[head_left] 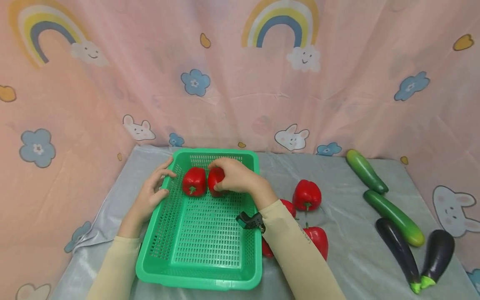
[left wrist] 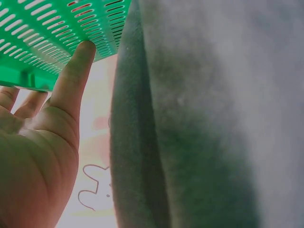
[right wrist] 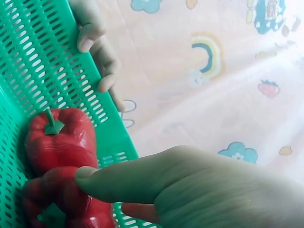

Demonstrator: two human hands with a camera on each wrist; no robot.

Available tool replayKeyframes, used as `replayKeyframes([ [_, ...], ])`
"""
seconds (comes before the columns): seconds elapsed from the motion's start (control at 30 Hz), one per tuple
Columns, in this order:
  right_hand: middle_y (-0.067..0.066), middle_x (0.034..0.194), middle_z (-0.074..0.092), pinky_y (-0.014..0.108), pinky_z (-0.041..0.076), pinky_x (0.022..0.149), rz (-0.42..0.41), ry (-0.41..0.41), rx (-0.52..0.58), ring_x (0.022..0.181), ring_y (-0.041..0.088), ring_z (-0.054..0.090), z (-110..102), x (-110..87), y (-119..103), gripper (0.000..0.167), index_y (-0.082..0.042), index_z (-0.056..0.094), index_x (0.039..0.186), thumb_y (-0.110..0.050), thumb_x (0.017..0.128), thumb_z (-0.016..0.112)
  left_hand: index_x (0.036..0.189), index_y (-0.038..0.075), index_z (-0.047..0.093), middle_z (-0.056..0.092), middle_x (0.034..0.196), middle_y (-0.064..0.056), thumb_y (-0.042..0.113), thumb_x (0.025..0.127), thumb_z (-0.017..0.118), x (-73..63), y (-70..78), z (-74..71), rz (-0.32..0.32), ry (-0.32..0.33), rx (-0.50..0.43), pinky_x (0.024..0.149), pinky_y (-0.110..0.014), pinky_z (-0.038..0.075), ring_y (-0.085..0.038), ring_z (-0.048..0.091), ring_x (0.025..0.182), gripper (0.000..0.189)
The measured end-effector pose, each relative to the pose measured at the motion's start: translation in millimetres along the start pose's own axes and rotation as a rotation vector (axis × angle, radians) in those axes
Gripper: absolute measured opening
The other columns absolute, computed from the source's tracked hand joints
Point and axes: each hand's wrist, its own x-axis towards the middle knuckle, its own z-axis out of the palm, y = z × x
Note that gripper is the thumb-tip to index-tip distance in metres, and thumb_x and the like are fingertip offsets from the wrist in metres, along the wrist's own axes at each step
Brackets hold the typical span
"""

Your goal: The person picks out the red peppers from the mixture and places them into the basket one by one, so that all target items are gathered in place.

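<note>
A green plastic basket with slotted walls sits on the grey cloth. My left hand holds its left rim, fingers hooked over the edge; in the left wrist view the thumb lies against the outer wall. Inside, toward the back, my right hand grips a red bell pepper between thumb and fingers. Another red bell pepper stands left of it in the basket. In the right wrist view the held pepper appears to touch its neighbour. The right fingertips are partly hidden behind the pepper.
Right of the basket lie several more red bell peppers, some partly covered by the right forearm. Farther right are two green zucchini and two dark eggplants. A pink patterned curtain hangs behind the table.
</note>
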Motion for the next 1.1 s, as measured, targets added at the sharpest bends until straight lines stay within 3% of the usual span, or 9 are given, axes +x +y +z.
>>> replayKeyframes([
  [0.3, 0.008, 0.152, 0.061, 0.047, 0.046, 0.116, 0.011, 0.054, -0.028, 0.144, 0.029, 0.05, -6.7, -10.8, -12.2, 0.052, -0.004, 0.065, 0.147, -0.018, 0.097, 0.076, 0.124, -0.008, 0.06, 0.028, 0.178, -0.017, -0.016, 0.084, 0.05, -0.7, 1.3, 0.4, 0.005, 0.001, -0.007, 0.123, -0.075, 0.01, -0.038, 0.015, 0.166, 0.042],
  [0.7, 0.009, 0.149, 0.063, 0.045, 0.045, 0.117, -0.015, 0.149, -0.048, 0.141, 0.027, 0.055, -10.8, -30.5, -33.6, 0.049, -0.002, 0.063, 0.148, -0.022, 0.104, 0.071, 0.125, -0.006, 0.06, 0.028, 0.178, -0.014, -0.018, 0.085, 0.051, -2.7, -0.1, 1.2, -0.003, -0.007, 0.006, 0.124, -0.075, 0.011, -0.037, 0.015, 0.166, 0.043],
  [0.83, 0.009, 0.153, 0.061, 0.045, 0.044, 0.118, -0.012, 0.174, -0.043, 0.144, 0.027, 0.054, -11.6, -37.1, -38.6, 0.053, -0.004, 0.059, 0.152, -0.024, 0.105, 0.071, 0.125, -0.006, 0.06, 0.028, 0.178, -0.015, -0.018, 0.085, 0.051, -2.7, -0.2, 2.2, -0.003, -0.006, 0.004, 0.129, -0.055, 0.017, -0.037, 0.016, 0.166, 0.043],
  [0.97, 0.009, 0.159, 0.057, 0.046, 0.044, 0.12, -0.015, 0.211, -0.018, 0.147, 0.027, 0.052, -13.5, -44.0, -40.5, 0.06, -0.004, 0.052, 0.158, -0.026, 0.105, 0.07, 0.125, -0.006, 0.061, 0.028, 0.178, -0.015, -0.018, 0.085, 0.05, -2.0, -0.5, 2.1, 0.003, -0.004, 0.01, 0.124, -0.03, 0.024, -0.037, 0.017, 0.166, 0.043],
  [1.1, 0.008, 0.16, 0.056, 0.047, 0.044, 0.119, -0.025, 0.255, 0.032, 0.147, 0.026, 0.052, -15.7, -52.6, -42.0, 0.063, -0.004, 0.049, 0.16, -0.026, 0.105, 0.069, 0.125, -0.006, 0.06, 0.028, 0.178, -0.014, -0.018, 0.086, 0.05, -1.5, -0.5, 1.1, 0.007, -0.008, 0.008, 0.119, -0.024, 0.028, -0.037, 0.017, 0.165, 0.043],
])
